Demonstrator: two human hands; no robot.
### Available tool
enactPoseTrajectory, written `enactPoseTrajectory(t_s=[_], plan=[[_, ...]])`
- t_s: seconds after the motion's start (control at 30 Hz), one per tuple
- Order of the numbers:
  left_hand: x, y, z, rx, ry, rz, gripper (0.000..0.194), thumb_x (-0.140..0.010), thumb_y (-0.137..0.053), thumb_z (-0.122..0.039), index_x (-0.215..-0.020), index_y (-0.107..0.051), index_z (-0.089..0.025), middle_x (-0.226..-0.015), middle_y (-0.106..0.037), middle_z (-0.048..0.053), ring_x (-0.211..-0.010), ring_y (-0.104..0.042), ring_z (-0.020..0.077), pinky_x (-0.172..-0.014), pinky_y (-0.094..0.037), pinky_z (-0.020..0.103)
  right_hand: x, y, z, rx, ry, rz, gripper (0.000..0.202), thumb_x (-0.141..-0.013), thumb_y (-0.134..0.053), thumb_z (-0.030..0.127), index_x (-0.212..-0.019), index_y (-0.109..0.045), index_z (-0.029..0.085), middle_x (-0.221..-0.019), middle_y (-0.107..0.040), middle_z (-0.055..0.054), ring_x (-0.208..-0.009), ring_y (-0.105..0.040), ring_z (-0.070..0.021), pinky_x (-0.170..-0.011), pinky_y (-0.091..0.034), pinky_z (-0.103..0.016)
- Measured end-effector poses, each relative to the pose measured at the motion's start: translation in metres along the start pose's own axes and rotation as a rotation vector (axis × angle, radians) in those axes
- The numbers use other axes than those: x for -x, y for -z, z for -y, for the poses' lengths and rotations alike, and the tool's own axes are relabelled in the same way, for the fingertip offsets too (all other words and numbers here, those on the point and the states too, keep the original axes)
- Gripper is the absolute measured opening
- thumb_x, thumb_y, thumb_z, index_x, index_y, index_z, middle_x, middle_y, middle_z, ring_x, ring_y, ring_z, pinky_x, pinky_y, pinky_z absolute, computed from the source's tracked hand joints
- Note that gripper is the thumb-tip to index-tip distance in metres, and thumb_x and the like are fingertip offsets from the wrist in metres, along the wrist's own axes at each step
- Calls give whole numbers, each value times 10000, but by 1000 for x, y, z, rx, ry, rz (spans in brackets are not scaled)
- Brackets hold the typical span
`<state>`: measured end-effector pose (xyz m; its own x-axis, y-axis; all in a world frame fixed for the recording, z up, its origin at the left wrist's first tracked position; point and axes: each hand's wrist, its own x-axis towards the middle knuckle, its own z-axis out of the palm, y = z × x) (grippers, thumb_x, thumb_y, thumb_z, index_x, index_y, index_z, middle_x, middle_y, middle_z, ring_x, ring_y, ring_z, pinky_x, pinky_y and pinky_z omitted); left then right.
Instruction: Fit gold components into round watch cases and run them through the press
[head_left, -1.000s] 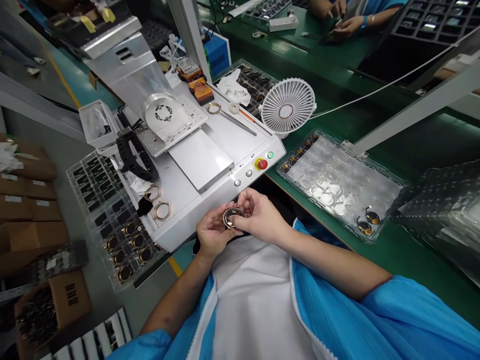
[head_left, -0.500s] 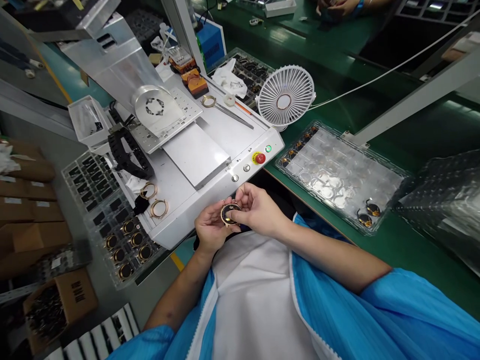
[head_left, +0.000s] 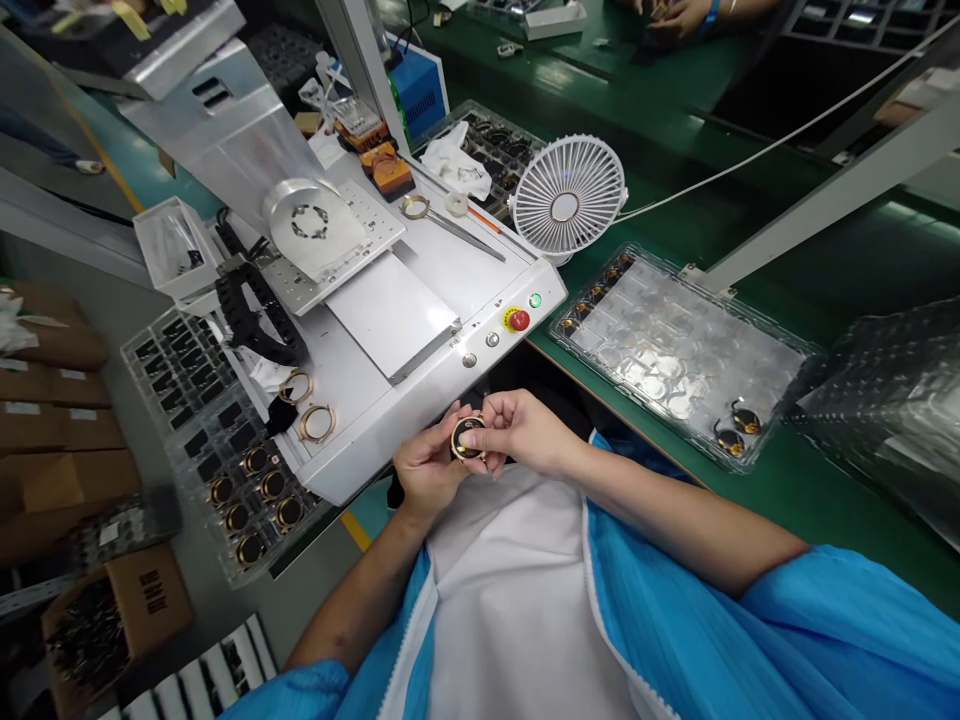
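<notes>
A round black part with a gold rim (head_left: 468,438) is held between both hands, just in front of the white machine's front edge. My left hand (head_left: 430,466) grips its left side, fingers wrapped round the rim. With its thumb on the dark face, my right hand (head_left: 517,432) holds the right side. Two gold rings (head_left: 318,423) lie on the machine's left corner. Similar gold-rimmed black parts (head_left: 289,509) sit in a clear tray at the lower left. A second clear tray (head_left: 675,350) on the right holds several small black-and-orange parts.
The white machine (head_left: 360,450) has a red button (head_left: 518,320) and a metal fixture (head_left: 311,225). A white fan (head_left: 568,195) stands behind its right corner; tweezers (head_left: 469,236) lie on top. Another person's hands (head_left: 679,20) show at the top. Cardboard boxes (head_left: 154,590) are at the left.
Both hands and the gold-rimmed part have shifted slightly down and right in the view. My right thumb still rests on the part's face.
</notes>
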<state>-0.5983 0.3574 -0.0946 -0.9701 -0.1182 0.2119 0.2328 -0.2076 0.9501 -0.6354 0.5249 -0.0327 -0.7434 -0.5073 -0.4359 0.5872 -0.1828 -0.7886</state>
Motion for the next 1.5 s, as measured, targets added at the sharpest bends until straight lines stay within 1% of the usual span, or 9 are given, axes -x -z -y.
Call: enactPoseTrajectory(t_s=[0.1, 0.33, 0.47, 0.57, 0.77, 0.93, 1.1, 1.33, 1.5], plan=[[1, 1, 1, -4, -19, 30, 556, -561, -1017, -295, -1082, -823, -313, -1057, -829, 48, -1065, -784, 301, -1070, -600, 488, -3, -2, -6, -70, -19, 28, 625, -533, -980, 574, -632, -502, 184, -522, -683, -15, -422, -632, -127, -393, -537, -198], [-4, 5, -8, -2, 41, -109, 503, -716, -939, -364, -1179, -782, -242, -1153, -809, 107, -1080, -780, 286, -954, -651, 405, -31, -2, 10, 99, 66, -37, 600, -484, -1013, 519, -745, -597, 174, -553, -690, -1, -472, -653, -134, -417, -556, -202], [-12, 10, -21, 29, 46, -7, 488, -753, -918, -320, -1209, -756, -264, -1176, -782, 87, -1029, -793, 283, -927, -658, 429, -61, 15, 45, 123, 194, -313, 582, -618, -964, 565, -839, -561, 208, -525, -642, 27, -406, -564, -123, -345, -504, -219], [-16, 12, -29, -60, -22, 44, 702, -667, -962, -203, -1316, -704, -276, -1150, -781, 86, -902, -804, 230, -770, -679, 326, -77, 23, 65, 147, 214, -385, 492, -720, -926, 505, -787, -537, 212, -491, -601, 31, -366, -505, -107, -330, -457, -213], [-15, 10, -35, -377, -248, -8, 904, -672, -943, -137, -1484, -562, -243, -1211, -782, 123, -1035, -783, 228, -918, -654, 328, -54, 14, 61, 184, 359, -288, 478, -695, -911, 528, -697, -562, 202, -486, -589, 38, -368, -465, -80, -366, -404, -197], [-14, 5, -34, -469, -269, -1, 913, -727, -916, -170, -1532, -493, -247, -1261, -768, 137, -1055, -786, 235, -905, -660, 327, -15, 1, 35, 307, 173, -2, 410, -710, -884, 497, -746, -625, 182, -544, -670, 4, -410, -553, -106, -400, -437, -198], [-14, 2, -34, -492, -294, 28, 849, -766, -884, -158, -1522, -502, -229, -1268, -764, 147, -1092, -777, 244, -906, -662, 320, -10, -3, 23, 362, 182, -39, 290, -769, -817, 396, -764, -622, 181, -611, -712, -17, -451, -569, -102, -433, -453, -194], [-13, 0, -36, -544, -306, -3, 800, -758, -899, -178, -1476, -548, -223, -1241, -777, 132, -1071, -784, 248, -878, -679, 327, -14, -4, 25, 409, 214, -121, 344, -700, -851, 402, -754, -591, 184, -566, -639, 24, -480, -534, -93, -457, -396, -188], [-11, -9, -23, -528, -266, 109, 832, -795, -876, -204, -1527, -482, -239, -1285, -753, 141, -1096, -774, 253, -943, -668, 379, -7, 15, 18, 341, 145, -53, 454, -700, -812, 578, -812, -596, 195, -649, -632, 14, -528, -554, -123, -476, -437, -230]])
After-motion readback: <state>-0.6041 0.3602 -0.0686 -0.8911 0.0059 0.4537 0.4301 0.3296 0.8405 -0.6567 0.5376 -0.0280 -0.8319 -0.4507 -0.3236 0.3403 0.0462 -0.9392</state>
